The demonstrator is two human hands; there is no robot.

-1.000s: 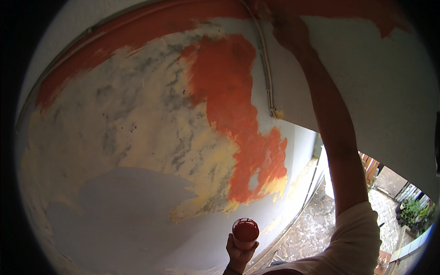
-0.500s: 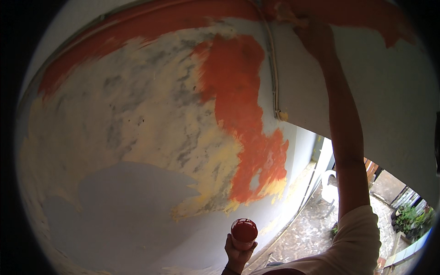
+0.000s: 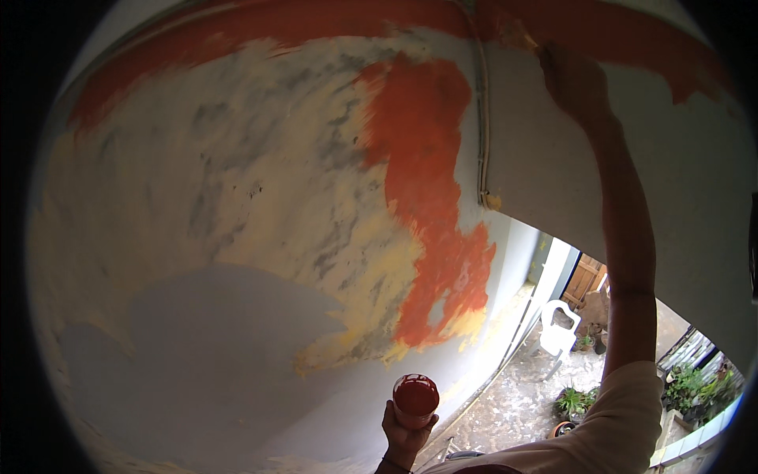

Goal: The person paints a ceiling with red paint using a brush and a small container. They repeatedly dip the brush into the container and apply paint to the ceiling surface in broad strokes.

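Low in the view, my left hand (image 3: 404, 439) grips a small cup of red paint (image 3: 416, 399) from beneath, its open top facing me. My right arm stretches far up, and my right hand (image 3: 575, 83) is closed round the handle of a paintbrush (image 3: 519, 35). The bristles meet the fresh orange-red band (image 3: 616, 31) along the top of the right-hand wall. On the left wall, a large orange-red patch (image 3: 418, 150) covers part of a scuffed, yellowish surface (image 3: 276, 174).
A thin pipe (image 3: 482, 118) runs down the corner between the walls and ends near the slanted lower edge of the right wall. Below that edge lie a speckled floor (image 3: 521, 395), a white plastic chair (image 3: 559, 328) and potted plants (image 3: 575, 401).
My right hand and the brush have shifted right and slightly down in the picture. The view has turned a little, showing more of the chair and plants. The cup stays in my left hand.
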